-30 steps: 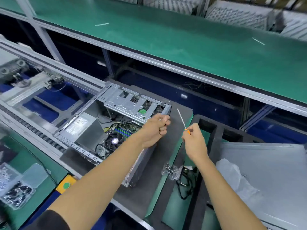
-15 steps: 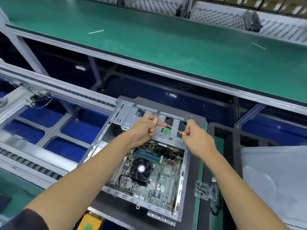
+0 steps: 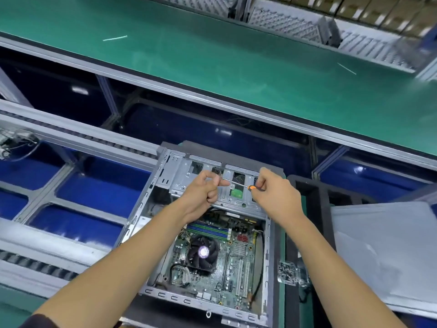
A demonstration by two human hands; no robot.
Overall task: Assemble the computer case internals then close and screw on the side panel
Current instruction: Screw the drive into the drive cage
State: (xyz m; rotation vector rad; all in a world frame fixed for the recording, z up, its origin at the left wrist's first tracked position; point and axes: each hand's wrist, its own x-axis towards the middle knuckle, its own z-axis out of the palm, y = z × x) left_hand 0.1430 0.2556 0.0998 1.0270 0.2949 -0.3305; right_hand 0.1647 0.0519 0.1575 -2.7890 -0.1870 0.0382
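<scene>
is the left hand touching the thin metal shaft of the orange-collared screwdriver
Touching: in the head view the left hand pinches the tip end of the thin metal shaft, while the right hand holds the handle end.

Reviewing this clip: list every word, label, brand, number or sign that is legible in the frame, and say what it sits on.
No text in this frame can be read.
Motherboard markings: too small and blurred.
Round sticker on the CPU fan hub: washed out by glare.
White label on the case's left inside wall: blurred, mostly hidden.
Cartons at the top right: motion-blurred, no print visible.
</scene>
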